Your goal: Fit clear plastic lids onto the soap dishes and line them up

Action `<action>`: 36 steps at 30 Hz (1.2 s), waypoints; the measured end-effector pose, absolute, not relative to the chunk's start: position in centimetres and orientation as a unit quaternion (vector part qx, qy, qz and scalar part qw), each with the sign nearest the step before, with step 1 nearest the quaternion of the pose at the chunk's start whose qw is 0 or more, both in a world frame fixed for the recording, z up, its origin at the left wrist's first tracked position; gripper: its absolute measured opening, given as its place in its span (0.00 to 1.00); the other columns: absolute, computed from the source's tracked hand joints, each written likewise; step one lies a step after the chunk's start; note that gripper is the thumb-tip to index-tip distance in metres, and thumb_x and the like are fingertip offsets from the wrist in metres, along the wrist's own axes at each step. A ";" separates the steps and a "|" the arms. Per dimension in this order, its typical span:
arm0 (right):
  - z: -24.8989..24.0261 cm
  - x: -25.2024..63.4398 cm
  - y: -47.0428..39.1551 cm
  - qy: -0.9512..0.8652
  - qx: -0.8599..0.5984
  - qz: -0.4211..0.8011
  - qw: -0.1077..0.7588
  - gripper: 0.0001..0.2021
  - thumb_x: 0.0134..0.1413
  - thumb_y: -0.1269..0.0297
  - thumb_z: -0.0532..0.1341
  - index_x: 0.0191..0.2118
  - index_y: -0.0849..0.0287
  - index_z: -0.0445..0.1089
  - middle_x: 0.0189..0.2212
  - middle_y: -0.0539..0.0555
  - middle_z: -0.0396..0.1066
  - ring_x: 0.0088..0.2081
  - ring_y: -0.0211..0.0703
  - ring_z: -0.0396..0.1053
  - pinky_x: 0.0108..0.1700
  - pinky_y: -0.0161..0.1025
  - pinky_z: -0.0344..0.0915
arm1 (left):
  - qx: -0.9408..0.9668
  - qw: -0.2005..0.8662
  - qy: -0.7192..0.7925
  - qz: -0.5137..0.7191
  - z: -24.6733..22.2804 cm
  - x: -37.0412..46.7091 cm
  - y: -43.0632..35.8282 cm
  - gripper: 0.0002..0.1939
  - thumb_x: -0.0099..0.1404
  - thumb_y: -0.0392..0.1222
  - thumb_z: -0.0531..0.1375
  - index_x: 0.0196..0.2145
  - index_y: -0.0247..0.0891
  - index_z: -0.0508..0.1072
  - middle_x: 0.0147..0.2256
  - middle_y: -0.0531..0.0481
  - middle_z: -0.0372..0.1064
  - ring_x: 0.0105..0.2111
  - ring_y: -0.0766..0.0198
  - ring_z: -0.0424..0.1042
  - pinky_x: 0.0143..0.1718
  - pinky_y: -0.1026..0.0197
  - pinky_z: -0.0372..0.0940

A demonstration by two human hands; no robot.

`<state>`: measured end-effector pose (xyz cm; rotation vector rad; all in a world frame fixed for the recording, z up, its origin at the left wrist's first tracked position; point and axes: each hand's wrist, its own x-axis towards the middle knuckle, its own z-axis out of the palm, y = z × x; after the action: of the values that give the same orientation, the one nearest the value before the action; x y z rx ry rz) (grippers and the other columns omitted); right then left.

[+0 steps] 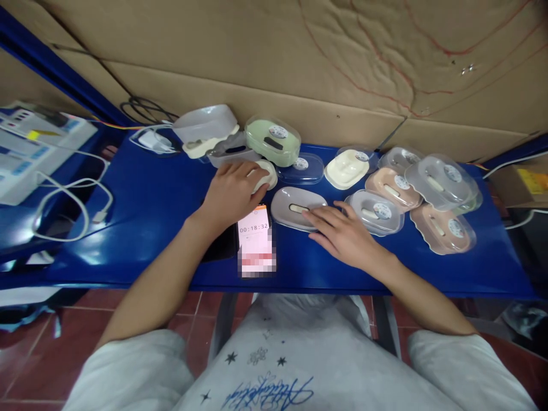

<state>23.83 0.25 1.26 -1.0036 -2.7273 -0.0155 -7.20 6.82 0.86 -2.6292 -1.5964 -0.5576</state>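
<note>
My left hand (234, 193) reaches over the middle of the blue table, its fingers curled around a small cream plastic dish (269, 174). Part of that dish is hidden under the fingers. My right hand (345, 233) has its fingers stretched out and apart, the tips touching the right side of a grey oval soap box (286, 201) with a pale strip in its slot. Just behind stand a green soap box with a clear lid (257, 137) and a clear lid with a round label (314, 169). A cream soap dish (345, 171) lies further right.
A phone (256, 242) showing a timer lies before my left hand. Several lidded grey and peach boxes (440, 181) are piled at the right. Behind my left hand are grey dishes (208, 123). A white charger (154, 141) and power strips (38, 151) sit left; cardboard (240, 74) backs the table.
</note>
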 end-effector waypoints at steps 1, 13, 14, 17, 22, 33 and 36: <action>1.9 24.1 0.7 -0.928 -0.350 -0.001 0.125 0.22 0.80 0.61 0.53 0.71 0.60 0.67 0.64 0.61 0.76 0.64 0.54 0.73 0.70 0.57 0.59 | -0.851 -0.003 -0.489 -0.189 0.8 -7.0 6.7 0.18 0.80 0.46 0.55 0.58 0.37 0.78 0.58 0.35 0.77 0.60 0.39 0.76 0.62 0.35 0.69; 1.4 23.6 18.6 -0.926 -0.341 0.148 0.065 0.44 0.57 0.50 0.74 0.75 0.55 0.61 0.73 0.67 0.63 0.73 0.68 0.63 0.69 0.67 0.64 | -0.934 -0.100 -0.306 -0.155 0.6 -4.8 4.2 0.23 0.72 0.48 0.69 0.61 0.40 0.76 0.65 0.37 0.70 0.62 0.42 0.73 0.67 0.38 0.67; 1.0 23.3 19.3 -0.925 -0.341 0.155 0.060 0.47 0.54 0.49 0.75 0.76 0.54 0.60 0.73 0.67 0.63 0.72 0.69 0.64 0.69 0.68 0.65 | -0.932 -0.102 -0.310 -0.159 0.5 -4.8 4.4 0.24 0.72 0.47 0.69 0.62 0.40 0.74 0.65 0.37 0.69 0.62 0.42 0.73 0.66 0.40 0.68; 1.3 23.1 19.8 -0.928 -0.328 0.169 0.050 0.44 0.55 0.48 0.75 0.74 0.52 0.64 0.70 0.64 0.68 0.68 0.68 0.69 0.67 0.66 0.68 | -0.924 -0.120 -0.311 -0.185 0.2 -5.0 4.7 0.27 0.74 0.43 0.66 0.67 0.41 0.69 0.68 0.37 0.66 0.63 0.45 0.72 0.63 0.43 0.71; 5.4 25.1 16.4 -0.929 -0.334 0.155 0.047 0.32 0.64 0.43 0.69 0.67 0.53 0.73 0.65 0.62 0.75 0.64 0.66 0.74 0.68 0.63 0.68 | -0.914 -0.140 -0.311 -0.220 -0.1 -5.0 4.6 0.37 0.73 0.42 0.68 0.73 0.43 0.59 0.71 0.33 0.60 0.69 0.43 0.66 0.67 0.40 0.69; 2.2 23.9 2.4 -0.882 -0.413 0.145 0.175 0.31 0.73 0.52 0.63 0.76 0.49 0.60 0.76 0.64 0.59 0.75 0.61 0.62 0.72 0.65 0.66 | -0.922 -0.069 -0.311 -0.221 0.2 -4.9 4.8 0.36 0.74 0.46 0.68 0.74 0.48 0.60 0.72 0.34 0.60 0.72 0.39 0.63 0.69 0.33 0.66; 0.3 23.6 2.1 -0.880 -0.411 0.136 0.197 0.32 0.74 0.54 0.61 0.78 0.47 0.57 0.77 0.64 0.56 0.76 0.62 0.59 0.73 0.66 0.64 | -0.925 -0.080 -0.304 -0.215 -0.1 -5.1 5.0 0.32 0.76 0.50 0.66 0.72 0.46 0.64 0.70 0.34 0.63 0.70 0.41 0.65 0.70 0.35 0.66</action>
<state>23.56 2.07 0.27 -1.1499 -2.4631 0.3805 -5.08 5.04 -0.06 -3.0625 -1.0068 -0.7133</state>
